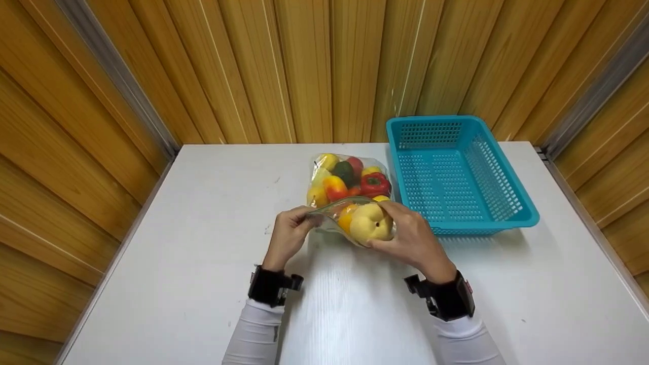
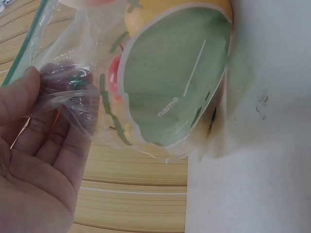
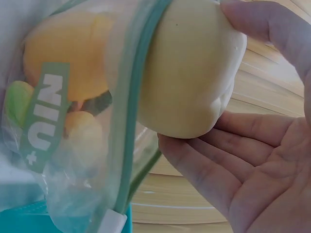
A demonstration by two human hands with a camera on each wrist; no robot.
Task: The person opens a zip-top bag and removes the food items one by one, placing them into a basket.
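Note:
A clear zip bag (image 2: 107, 29) with green printing holds toy-like fruit and vegetables, among them a red bell pepper (image 1: 375, 184), a dark green piece (image 1: 344, 173) and an orange-yellow one (image 3: 68, 53). My left hand (image 1: 290, 234) pinches the left side of the bag's mouth between thumb and fingers. In my right hand (image 1: 411, 234), a pale yellow lobed fruit (image 1: 370, 224) is gripped between thumb and fingers. It sits in the open mouth, partly inside the green zip edge (image 3: 133, 97). A white zip slider (image 3: 112, 221) shows low on that edge in the right wrist view.
A turquoise plastic basket (image 1: 512, 223) with perforated walls stands right of the bag, close beside it. The white table (image 1: 203, 243) meets wood-look panels (image 1: 304, 71) at the back and sides.

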